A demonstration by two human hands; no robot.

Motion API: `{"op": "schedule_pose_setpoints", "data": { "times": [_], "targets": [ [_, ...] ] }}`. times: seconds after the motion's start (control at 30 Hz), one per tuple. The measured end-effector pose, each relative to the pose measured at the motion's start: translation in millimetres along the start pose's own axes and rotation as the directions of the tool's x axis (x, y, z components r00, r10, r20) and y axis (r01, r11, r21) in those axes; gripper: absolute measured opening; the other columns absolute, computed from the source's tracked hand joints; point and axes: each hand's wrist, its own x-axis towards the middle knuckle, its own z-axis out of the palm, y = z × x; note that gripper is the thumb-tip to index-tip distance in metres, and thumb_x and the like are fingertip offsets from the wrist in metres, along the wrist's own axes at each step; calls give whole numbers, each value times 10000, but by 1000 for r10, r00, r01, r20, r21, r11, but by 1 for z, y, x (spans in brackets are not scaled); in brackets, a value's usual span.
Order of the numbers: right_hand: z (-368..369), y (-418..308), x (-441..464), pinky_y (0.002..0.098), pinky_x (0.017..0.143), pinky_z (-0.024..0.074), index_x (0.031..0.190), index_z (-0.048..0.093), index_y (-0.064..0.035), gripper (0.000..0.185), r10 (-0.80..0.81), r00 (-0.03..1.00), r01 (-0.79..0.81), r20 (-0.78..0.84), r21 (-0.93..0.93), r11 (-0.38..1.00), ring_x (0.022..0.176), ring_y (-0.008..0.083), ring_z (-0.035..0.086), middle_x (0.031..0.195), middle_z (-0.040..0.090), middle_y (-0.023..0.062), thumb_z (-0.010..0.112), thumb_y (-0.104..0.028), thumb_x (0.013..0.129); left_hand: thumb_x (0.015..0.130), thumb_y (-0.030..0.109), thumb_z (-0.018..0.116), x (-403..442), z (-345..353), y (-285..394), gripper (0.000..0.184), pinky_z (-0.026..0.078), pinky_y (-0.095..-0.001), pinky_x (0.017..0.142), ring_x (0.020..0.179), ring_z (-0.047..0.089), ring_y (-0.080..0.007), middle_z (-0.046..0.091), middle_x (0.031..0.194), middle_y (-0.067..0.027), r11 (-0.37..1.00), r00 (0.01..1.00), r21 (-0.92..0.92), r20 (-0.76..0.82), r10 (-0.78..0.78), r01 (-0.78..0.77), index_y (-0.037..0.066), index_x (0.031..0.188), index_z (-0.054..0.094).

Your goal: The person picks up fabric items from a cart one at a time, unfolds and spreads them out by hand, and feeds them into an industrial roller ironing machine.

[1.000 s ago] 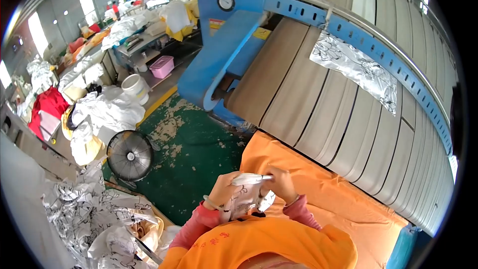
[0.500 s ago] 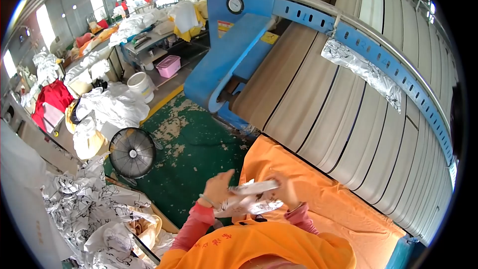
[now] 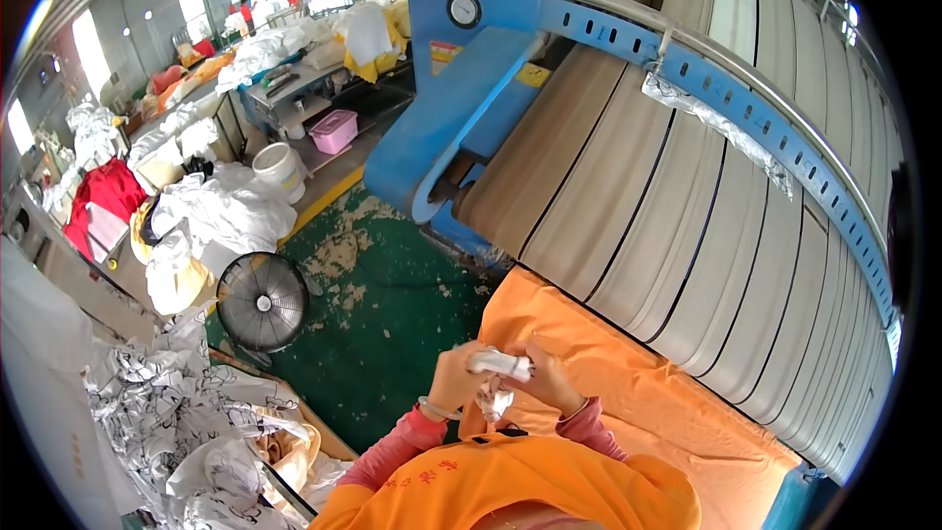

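Note:
Both of my hands meet in front of my orange top, at the lower middle of the head view. My left hand [image 3: 455, 376], with a bracelet at its wrist, is closed on one end of a bunched white patterned cloth [image 3: 501, 364]. The other end is gripped by my right hand [image 3: 551, 379]. Part of the cloth hangs below between the hands. Beyond them, a strip of white patterned fabric [image 3: 721, 123] lies on the wide belts [image 3: 628, 196] of the blue machine, partly under its rail.
Orange cloth [image 3: 628, 373] hangs along the machine's front edge. A black fan [image 3: 262, 302] stands on the green floor at left. Crumpled patterned fabric [image 3: 186, 412] is heaped at lower left. Farther back are a white bucket [image 3: 280, 173], a pink basket [image 3: 334, 131] and people by tables.
My hands first spread the cloth apart, then came together, bunching it smaller. The fabric strip on the belts has moved farther under the blue rail, so less of it shows.

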Motion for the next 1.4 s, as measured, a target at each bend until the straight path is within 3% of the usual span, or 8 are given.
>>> {"op": "schedule_pose_setpoints", "data": {
  "times": [0.27, 0.67, 0.7, 0.83, 0.93, 1.1, 1.3, 1.4],
  "targets": [
    [-1, 39, -36, 235, 661, 420, 920, 620, 9, 157, 244, 960, -131, -137, 549, 826, 726, 83, 503, 768, 582, 15, 658, -117, 833, 799, 53, 590, 31, -11, 33, 92, 461, -241, 625, 652, 602, -162, 622, 741, -101, 979, 952, 16, -230, 202, -204, 2, 876, 590],
    [-95, 74, -104, 358, 539, 454, 750, 651, -53, 162, 306, 906, -410, -293, -425, 807, 587, 304, 578, 630, 584, 120, 701, -205, 726, 912, 199, 530, 79, -72, 41, 222, 299, -187, 538, 608, 393, -27, 488, 680, 50, 894, 912, -390, -408, 46, -220, 4, 830, 596],
    [-110, 89, -120, 338, 517, 434, 770, 660, -21, 168, 37, 916, -265, -399, -534, 803, 552, 250, 572, 651, 597, 150, 742, -138, 681, 907, 193, 543, 84, -78, 36, 216, 304, -189, 546, 619, 401, -28, 493, 684, 47, 892, 930, -410, -366, 32, -191, 3, 822, 597],
    [-161, 54, -175, 291, 548, 394, 713, 579, 6, 169, 166, 641, -501, -749, -244, 831, 587, 180, 482, 648, 505, 73, 727, -18, 637, 872, 149, 607, 103, -83, 6, 178, 338, -192, 579, 650, 433, -30, 529, 700, 45, 953, 991, -294, -128, 34, -70, -11, 798, 627],
    [-190, 47, -204, 232, 623, 360, 783, 567, -19, 133, 129, 640, -149, -757, 43, 988, 721, 86, 440, 766, 490, -8, 679, -13, 711, 880, 183, 605, 115, -43, -13, 200, 347, -197, 585, 658, 433, -24, 527, 705, 57, 942, 997, -330, -10, -71, 63, -3, 812, 633],
    [-222, 42, -115, 197, 640, 350, 884, 541, -28, 93, 277, 100, 71, -956, 285, 956, 733, 28, 399, 832, 489, -61, 521, -110, 922, 954, 310, 482, 220, 9, -18, 299, 324, -183, 562, 642, 393, -15, 438, 690, 76, 912, 993, -394, 81, -90, 115, 58, 807, 550],
    [-342, 53, -21, 277, 536, 383, 918, 550, 13, 184, -171, 115, -610, -979, -205, 766, 616, 104, 404, 652, 454, 62, 486, -158, 943, 849, 253, 641, 399, 46, 34, 259, 416, -303, 523, 588, 541, -162, 562, 652, -73, 924, 902, -81, 202, 381, -373, 30, 808, 515],
    [-412, 84, 6, 430, 541, 427, 889, 557, -107, 239, -271, 167, -793, -948, -293, 534, 626, 404, 523, 699, 569, 189, 453, -316, 941, 858, 315, 597, 452, 107, 50, 270, 456, -422, 505, 646, 620, -323, 608, 699, -171, 806, 851, 316, 6, 526, -500, 60, 916, 530]
  ]
}}
